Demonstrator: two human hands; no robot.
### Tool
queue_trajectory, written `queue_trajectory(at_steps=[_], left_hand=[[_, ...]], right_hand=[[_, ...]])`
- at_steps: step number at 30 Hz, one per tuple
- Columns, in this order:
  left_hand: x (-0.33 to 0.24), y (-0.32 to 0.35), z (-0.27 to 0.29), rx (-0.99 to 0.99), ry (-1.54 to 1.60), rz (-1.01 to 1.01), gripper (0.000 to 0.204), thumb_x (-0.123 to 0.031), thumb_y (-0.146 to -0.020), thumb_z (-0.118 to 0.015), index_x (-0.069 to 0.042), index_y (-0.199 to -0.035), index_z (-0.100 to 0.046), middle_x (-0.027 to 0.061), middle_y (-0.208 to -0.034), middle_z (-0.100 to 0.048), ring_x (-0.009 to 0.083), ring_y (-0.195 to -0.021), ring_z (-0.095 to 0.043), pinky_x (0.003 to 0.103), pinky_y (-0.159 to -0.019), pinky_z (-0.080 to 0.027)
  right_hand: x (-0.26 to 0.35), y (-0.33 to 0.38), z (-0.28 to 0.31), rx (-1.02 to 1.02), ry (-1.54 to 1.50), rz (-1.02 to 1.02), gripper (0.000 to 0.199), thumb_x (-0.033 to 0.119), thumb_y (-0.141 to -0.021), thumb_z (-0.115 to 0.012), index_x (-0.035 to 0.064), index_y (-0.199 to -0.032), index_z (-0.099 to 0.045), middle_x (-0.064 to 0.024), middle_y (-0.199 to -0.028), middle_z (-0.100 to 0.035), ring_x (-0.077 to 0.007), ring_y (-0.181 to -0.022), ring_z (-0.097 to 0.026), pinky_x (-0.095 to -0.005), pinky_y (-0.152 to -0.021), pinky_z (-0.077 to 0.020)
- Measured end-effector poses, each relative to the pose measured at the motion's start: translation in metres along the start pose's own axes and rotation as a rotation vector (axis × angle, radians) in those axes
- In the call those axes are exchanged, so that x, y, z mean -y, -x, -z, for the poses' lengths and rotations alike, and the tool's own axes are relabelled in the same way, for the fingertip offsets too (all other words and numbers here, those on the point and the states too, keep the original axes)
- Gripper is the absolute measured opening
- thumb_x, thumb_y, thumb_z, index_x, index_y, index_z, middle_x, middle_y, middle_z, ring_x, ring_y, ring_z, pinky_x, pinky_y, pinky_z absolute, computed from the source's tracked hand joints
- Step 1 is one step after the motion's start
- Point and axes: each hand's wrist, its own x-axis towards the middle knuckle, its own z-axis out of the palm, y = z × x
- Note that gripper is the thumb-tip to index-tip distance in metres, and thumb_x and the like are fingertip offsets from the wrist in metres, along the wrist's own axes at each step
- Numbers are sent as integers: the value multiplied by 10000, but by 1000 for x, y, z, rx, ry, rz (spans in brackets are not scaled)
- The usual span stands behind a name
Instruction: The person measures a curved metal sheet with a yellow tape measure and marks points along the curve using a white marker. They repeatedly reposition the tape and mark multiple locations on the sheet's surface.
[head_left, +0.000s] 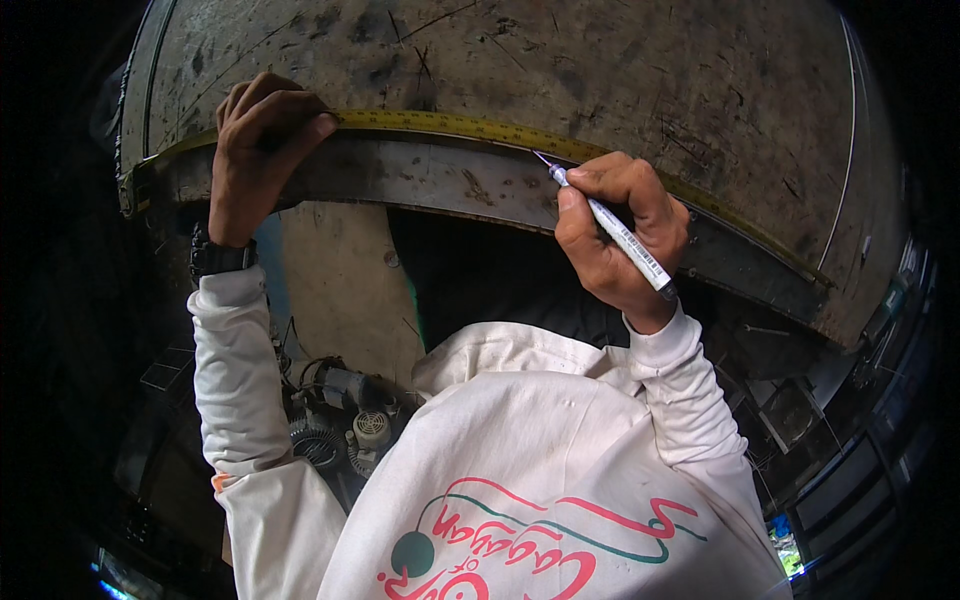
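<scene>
A yellow tape measure (440,122) runs stretched along the near edge of the worn workbench (600,70), beside a grey metal strip (400,170). At the left, my left hand (262,135) is closed with thumb and curled fingers at the tape; the palm side is partly hidden. My right hand (625,225) grips a white marker pen (630,243) between thumb and fingers. The marker's thin tip points up and left, right at the tape's near edge, slightly right of the middle. Whether the tip touches the surface I cannot tell.
A thin pale rod or cord (852,150) lies across the bench's right side. Below the bench edge, at the lower left, are motor-like machine parts (345,400) and a brownish panel (340,290). Dark metal frames (840,500) stand at the lower right.
</scene>
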Motion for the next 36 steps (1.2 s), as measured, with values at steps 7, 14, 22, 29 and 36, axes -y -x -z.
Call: queue_trajectory(at_steps=[7, 14, 22, 29, 36], left_hand=[[1, 1, 2, -13, -8, -36, 245, -298, -880, -785, -79, -988, -762, 52, -991, -664, 261, -1024, -589, 399, -1010, -376], [1, 0, 1, -5, -22, -33, 241, -306, -882, -790, -86, -977, -766, 56, -988, -670, 263, -1029, -599, 406, -1005, -391], [0, -1, 0, -21, -7, -39, 233, -275, -861, -806, -73, -968, -762, 58, -972, -671, 258, -1014, -599, 404, -988, -403], [2, -2, 1, 3, -13, -28, 225, -279, -874, -787, -76, -969, -764, 55, -979, -671, 256, -1014, -599, 397, -985, -405], [5, 0, 1, 17, -14, -19, 244, -308, -887, -777, -84, -985, -765, 53, -1011, -671, 264, -1060, -588, 408, -1023, -381]], right_hand=[[0, -2, 0, 0, 0, 17, 124, 59, -849, -761, 34, -905, -653, -110, -803, -708, -203, -706, -742, -309, -630, -608], [-4, -1, -1, -5, 7, 41, 131, 60, -845, -767, 33, -907, -655, -118, -806, -710, -205, -712, -745, -312, -628, -609], [0, 2, 2, -17, -11, 17, 116, 57, -847, -750, 26, -896, -649, -115, -783, -695, -199, -683, -730, -311, -611, -602], [-1, 0, 1, -33, 4, 30, 115, 64, -854, -749, 23, -894, -650, -110, -771, -689, -195, -680, -730, -307, -607, -600], [-3, 0, 0, -27, -7, 36, 121, 71, -858, -766, 30, -912, -666, -113, -794, -712, -205, -715, -751, -313, -639, -619]])
